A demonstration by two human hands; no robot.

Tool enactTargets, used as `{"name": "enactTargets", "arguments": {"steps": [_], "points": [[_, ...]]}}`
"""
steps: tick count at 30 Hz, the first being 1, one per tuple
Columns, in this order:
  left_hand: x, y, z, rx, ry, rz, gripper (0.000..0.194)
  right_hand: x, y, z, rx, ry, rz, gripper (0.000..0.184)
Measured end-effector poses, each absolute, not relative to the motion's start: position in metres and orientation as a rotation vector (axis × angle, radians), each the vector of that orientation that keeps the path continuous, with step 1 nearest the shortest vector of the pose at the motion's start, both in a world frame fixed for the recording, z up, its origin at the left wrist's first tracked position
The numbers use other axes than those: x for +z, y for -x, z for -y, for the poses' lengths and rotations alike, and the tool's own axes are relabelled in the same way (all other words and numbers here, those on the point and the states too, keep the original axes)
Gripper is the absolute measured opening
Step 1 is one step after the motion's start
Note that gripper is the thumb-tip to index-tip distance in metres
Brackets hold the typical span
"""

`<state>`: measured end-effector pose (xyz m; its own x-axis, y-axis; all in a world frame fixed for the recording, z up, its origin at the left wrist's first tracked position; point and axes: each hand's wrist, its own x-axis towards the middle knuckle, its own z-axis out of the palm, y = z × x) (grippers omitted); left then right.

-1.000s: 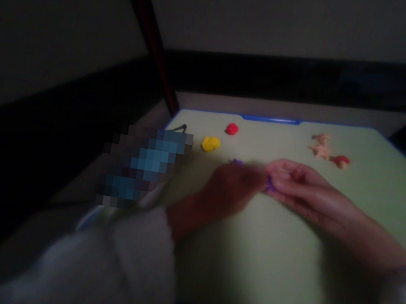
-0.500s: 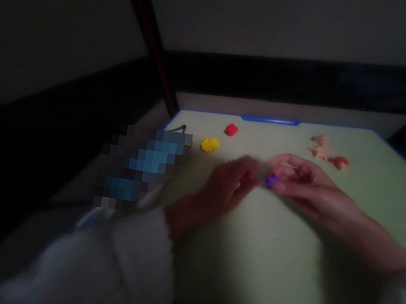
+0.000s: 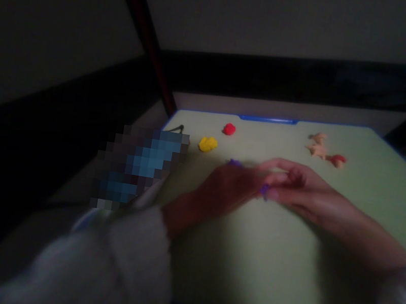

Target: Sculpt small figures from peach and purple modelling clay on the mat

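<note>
My right hand [image 3: 299, 190] pinches a small piece of purple modelling clay [image 3: 265, 190] between thumb and fingers, above the table. My left hand [image 3: 230, 187], seen from its back, meets it from the left. Its fingers are closed against the same piece, and their tips are partly hidden. Behind the left hand's knuckles, more purple clay [image 3: 234, 162] shows on the table, mostly covered from view. Beyond it lie a yellow clay lump [image 3: 207, 144] and a smaller red lump [image 3: 229, 129].
The pale table [image 3: 254, 268] has a blue rim and a blue handle-like bar [image 3: 269, 119] at its far edge. Star-like peach clay shapes [image 3: 318, 149] and a red-and-peach piece [image 3: 337, 160] lie at the back right. A pixelated bluish object [image 3: 154, 157] is at the left edge.
My left hand drew slightly back from the purple piece half a second ago, then came in against it again. The piece in my right hand has dropped a little. The table lumps stay put.
</note>
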<state>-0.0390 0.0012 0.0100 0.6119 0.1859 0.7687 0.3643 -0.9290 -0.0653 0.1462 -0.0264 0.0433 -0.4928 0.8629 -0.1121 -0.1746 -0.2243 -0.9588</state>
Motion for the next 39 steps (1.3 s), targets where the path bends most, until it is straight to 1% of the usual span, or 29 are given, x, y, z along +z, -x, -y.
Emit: {"name": "enactTargets", "arguments": {"steps": [6,13,19,23,27,30,32,39], "points": [[0.0132,0.0393,-0.0011,-1.175,2.534,0.389,0.020,0.0440,-0.1445,0.0280,1.863,0.883,1.230,0.035],[0.0174,0.0376,0.0008,-1.180,2.519,0.353,0.016,0.0464,-0.1416,0.0301,1.890,0.902,1.183,0.036],[0.0150,0.0390,0.0016,-1.114,2.562,0.437,0.020,0.0443,-0.1424,0.0288,1.878,0.969,1.156,0.039],[0.0140,0.0403,0.0018,-1.089,2.585,0.458,0.018,0.0448,-0.1425,0.0284,1.877,0.934,1.154,0.035],[0.0114,0.0404,0.0022,-1.281,2.645,0.570,0.029,0.0469,-0.1435,0.0277,1.855,0.909,1.165,0.032],[0.0087,0.0392,0.0027,-1.532,2.739,0.766,0.026,0.0474,-0.1453,0.0272,1.862,0.894,1.196,0.034],[0.0084,0.0380,0.0034,-1.587,2.813,0.835,0.024,0.0465,-0.1465,0.0269,1.893,0.870,1.231,0.036],[0.0128,0.0373,0.0048,-1.365,2.949,0.605,0.025,0.0420,-0.1481,0.0258,1.943,0.830,1.239,0.046]]}}
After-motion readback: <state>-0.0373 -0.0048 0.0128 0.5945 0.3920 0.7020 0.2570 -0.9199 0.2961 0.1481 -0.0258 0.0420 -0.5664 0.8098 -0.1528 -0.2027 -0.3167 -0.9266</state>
